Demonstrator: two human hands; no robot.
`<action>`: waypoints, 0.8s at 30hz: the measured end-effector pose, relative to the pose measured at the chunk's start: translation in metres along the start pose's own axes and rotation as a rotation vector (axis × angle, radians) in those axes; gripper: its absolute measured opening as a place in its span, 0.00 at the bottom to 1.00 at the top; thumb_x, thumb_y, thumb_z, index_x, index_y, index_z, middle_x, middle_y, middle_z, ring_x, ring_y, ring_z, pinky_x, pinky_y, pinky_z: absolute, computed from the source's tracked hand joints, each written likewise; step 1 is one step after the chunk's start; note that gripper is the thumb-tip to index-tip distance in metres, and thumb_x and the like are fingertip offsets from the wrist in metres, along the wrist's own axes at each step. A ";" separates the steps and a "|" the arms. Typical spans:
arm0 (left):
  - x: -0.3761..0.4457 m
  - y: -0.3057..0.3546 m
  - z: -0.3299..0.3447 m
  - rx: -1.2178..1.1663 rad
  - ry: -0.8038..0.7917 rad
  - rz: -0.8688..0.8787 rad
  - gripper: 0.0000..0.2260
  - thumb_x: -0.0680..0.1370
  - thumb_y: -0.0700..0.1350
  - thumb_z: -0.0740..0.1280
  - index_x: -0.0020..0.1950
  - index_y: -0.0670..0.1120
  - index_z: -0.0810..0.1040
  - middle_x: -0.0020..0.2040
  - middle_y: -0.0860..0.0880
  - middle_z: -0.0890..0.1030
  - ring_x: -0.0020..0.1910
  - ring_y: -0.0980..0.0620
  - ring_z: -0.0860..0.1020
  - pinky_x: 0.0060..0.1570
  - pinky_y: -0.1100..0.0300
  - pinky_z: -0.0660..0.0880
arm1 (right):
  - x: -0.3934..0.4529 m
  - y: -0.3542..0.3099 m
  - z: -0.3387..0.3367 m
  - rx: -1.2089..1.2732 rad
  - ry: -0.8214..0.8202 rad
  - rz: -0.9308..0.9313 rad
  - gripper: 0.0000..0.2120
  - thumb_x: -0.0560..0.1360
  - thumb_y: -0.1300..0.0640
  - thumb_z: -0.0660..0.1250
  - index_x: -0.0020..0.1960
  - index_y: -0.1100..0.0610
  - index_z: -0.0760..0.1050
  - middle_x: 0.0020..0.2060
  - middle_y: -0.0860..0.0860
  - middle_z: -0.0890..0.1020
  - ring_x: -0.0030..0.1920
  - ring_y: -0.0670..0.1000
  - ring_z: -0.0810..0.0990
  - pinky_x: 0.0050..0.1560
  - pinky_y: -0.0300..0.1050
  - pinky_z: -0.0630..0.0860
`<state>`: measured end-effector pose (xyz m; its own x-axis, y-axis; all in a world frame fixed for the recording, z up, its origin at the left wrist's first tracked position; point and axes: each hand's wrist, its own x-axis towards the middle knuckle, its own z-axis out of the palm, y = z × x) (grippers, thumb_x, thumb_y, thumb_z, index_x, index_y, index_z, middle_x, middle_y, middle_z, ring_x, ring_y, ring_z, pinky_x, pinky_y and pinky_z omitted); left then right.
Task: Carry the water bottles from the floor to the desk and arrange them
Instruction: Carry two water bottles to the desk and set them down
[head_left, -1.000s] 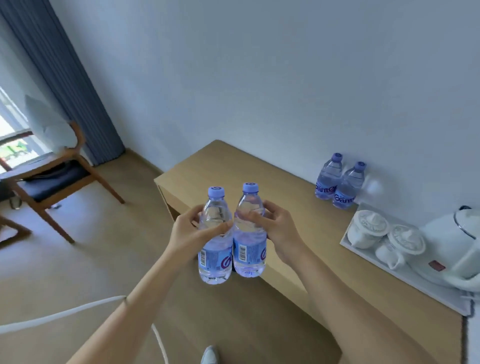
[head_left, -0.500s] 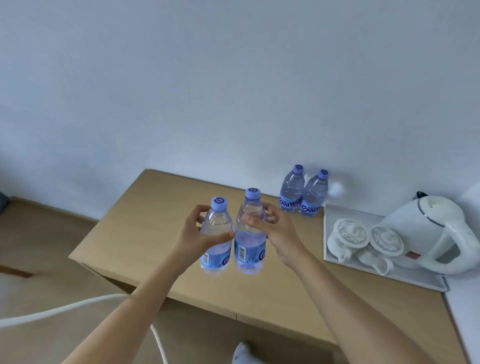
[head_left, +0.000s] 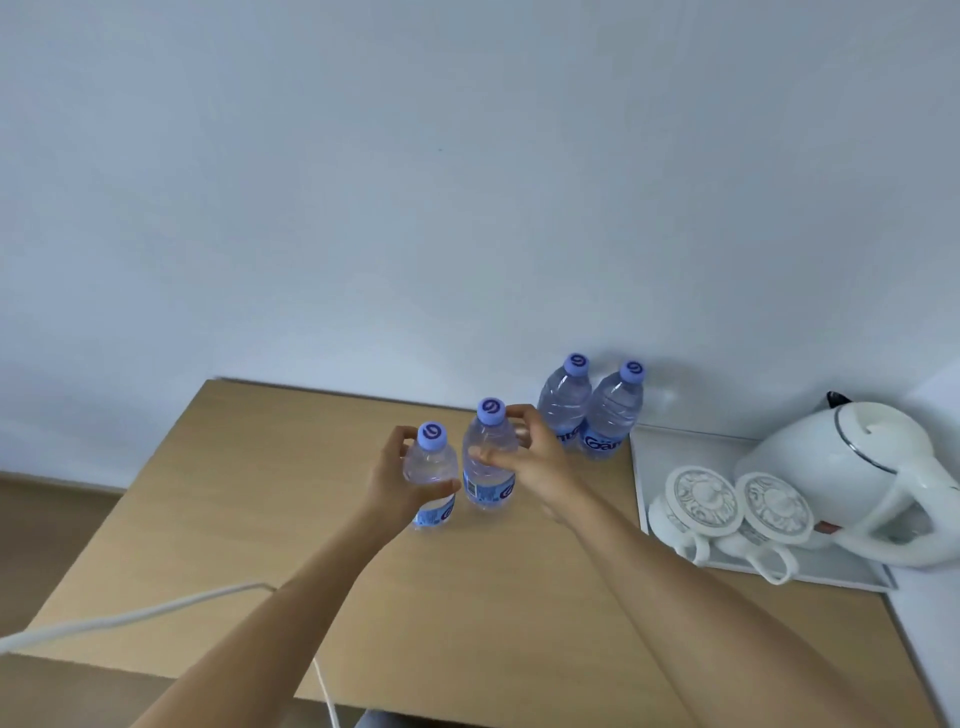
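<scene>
I hold two clear water bottles with purple caps and blue labels over the wooden desk (head_left: 249, 499). My left hand (head_left: 395, 478) grips the left bottle (head_left: 432, 467) around its upper body. My right hand (head_left: 535, 457) grips the right bottle (head_left: 488, 462) from its right side. Both bottles are upright, side by side, low over or touching the desk top; I cannot tell which. Two more bottles, one (head_left: 563, 400) beside the other (head_left: 613, 410), stand against the wall just behind my right hand.
A white tray (head_left: 670, 447) at the desk's right holds two lidded white cups (head_left: 706, 499) and a white kettle (head_left: 857, 467). A white cable (head_left: 130, 618) crosses the lower left. The wall runs along the desk's far edge; floor lies to the left.
Both hands have carried the two bottles forward and down over the desk, closer to the two bottles at the wall. The view has shifted right and nearer to the desk.
</scene>
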<state>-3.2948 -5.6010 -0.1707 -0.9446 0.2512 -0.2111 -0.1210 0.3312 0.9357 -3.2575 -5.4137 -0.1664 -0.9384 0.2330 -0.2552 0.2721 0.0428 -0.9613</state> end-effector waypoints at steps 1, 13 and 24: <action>0.006 -0.002 0.000 -0.008 -0.011 0.004 0.27 0.64 0.34 0.79 0.58 0.44 0.71 0.48 0.49 0.79 0.41 0.57 0.79 0.41 0.64 0.77 | 0.005 0.001 0.002 0.003 0.007 0.007 0.26 0.68 0.54 0.79 0.61 0.48 0.71 0.58 0.48 0.78 0.59 0.46 0.78 0.54 0.40 0.75; 0.090 0.003 0.011 -0.036 -0.087 0.056 0.25 0.67 0.34 0.77 0.57 0.46 0.69 0.47 0.50 0.79 0.44 0.53 0.79 0.42 0.63 0.75 | 0.050 0.005 0.000 0.117 0.128 0.038 0.27 0.70 0.58 0.77 0.63 0.49 0.68 0.62 0.51 0.77 0.61 0.49 0.77 0.55 0.39 0.76; 0.129 0.005 0.008 0.071 -0.021 0.085 0.27 0.65 0.43 0.80 0.56 0.57 0.70 0.44 0.61 0.80 0.42 0.71 0.78 0.40 0.66 0.72 | 0.082 0.011 0.014 -0.051 0.267 -0.069 0.25 0.68 0.58 0.79 0.59 0.49 0.69 0.61 0.51 0.68 0.59 0.36 0.71 0.62 0.40 0.72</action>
<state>-3.4151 -5.5598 -0.1959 -0.9440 0.2995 -0.1387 -0.0184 0.3717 0.9282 -3.3342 -5.4077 -0.1995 -0.8676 0.4752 -0.1467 0.2261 0.1143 -0.9674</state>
